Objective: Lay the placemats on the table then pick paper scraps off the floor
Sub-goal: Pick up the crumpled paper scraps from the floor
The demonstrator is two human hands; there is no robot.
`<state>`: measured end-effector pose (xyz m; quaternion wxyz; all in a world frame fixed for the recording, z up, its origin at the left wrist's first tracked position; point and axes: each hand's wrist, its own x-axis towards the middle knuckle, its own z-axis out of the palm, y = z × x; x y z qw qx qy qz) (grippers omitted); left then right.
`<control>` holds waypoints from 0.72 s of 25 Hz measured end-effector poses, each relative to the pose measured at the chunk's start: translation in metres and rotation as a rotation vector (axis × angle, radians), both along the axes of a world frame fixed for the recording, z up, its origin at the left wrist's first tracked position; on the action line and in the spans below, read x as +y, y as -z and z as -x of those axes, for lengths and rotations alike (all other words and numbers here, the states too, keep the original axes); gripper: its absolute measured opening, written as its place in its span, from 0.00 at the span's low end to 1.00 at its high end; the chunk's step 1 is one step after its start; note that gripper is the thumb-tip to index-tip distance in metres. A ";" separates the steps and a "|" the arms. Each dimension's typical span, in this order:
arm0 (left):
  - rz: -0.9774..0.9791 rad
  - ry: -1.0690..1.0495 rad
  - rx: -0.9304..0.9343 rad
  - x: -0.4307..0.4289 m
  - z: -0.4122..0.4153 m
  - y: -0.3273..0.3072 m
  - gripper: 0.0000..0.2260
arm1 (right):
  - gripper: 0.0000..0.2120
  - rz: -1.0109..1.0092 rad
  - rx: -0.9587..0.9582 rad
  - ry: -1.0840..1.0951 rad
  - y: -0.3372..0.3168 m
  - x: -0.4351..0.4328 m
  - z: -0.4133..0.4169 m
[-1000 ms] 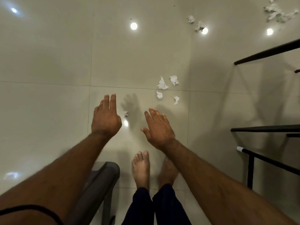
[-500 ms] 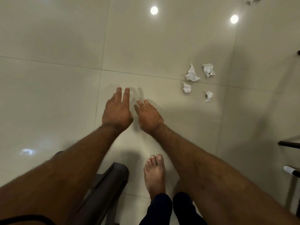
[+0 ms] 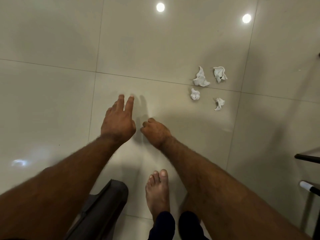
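Observation:
Several crumpled white paper scraps (image 3: 200,78) lie in a cluster on the glossy beige tile floor (image 3: 52,101), up and to the right of both hands. My left hand (image 3: 119,122) hovers low over the floor with its fingers stretched forward and holds nothing. Just to its right, my right hand (image 3: 155,131) is down at the floor with its fingers curled under. They are at the spot where a small scrap lay a second ago. That scrap is hidden under the fingers. No placemat or tabletop is in view.
A grey padded chair (image 3: 102,210) sits at the bottom left under my left forearm. Black furniture bars (image 3: 308,156) and a white-tipped leg (image 3: 305,185) stand at the right edge. My bare foot (image 3: 157,189) is planted below the hands.
Both hands dropped toward the floor and came together. The right hand's fingers went from straight to curled over the small scrap, which no longer shows. The view shifted, moving the scrap cluster rightward.

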<state>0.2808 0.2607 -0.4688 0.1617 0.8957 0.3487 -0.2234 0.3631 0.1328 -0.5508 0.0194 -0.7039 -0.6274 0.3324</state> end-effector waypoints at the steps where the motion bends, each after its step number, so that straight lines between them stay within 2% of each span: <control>1: 0.008 0.001 -0.002 -0.002 -0.003 -0.001 0.36 | 0.10 0.006 -0.006 0.003 -0.002 -0.005 -0.003; 6: 0.034 0.027 0.021 -0.018 -0.032 -0.024 0.35 | 0.12 0.069 0.036 0.111 -0.030 -0.042 -0.046; 12: 0.039 0.139 -0.012 -0.039 -0.086 -0.084 0.31 | 0.21 0.224 -0.069 0.268 -0.090 -0.096 -0.135; 15: 0.058 0.166 -0.032 -0.046 -0.115 -0.095 0.28 | 0.19 0.273 -0.078 0.483 -0.101 -0.116 -0.172; 18: 0.094 0.231 -0.054 -0.055 -0.143 -0.080 0.27 | 0.16 0.224 -0.084 0.770 -0.086 -0.128 -0.190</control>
